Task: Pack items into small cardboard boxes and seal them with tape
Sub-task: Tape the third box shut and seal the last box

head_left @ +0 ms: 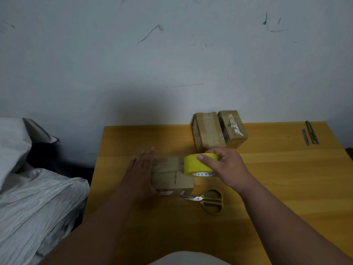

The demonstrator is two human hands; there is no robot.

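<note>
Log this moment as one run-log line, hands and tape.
left hand: flat on box | right hand: holds tape roll over box | scissors: on table, untouched

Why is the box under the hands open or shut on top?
Shut. The box's top flaps lie flat and meet at a seam, with the left hand pressing it and the tape roll on top.

Left end of the cardboard box (172, 175) under the left hand (141, 169); scissors' (208, 200) blade tips behind it.
</note>
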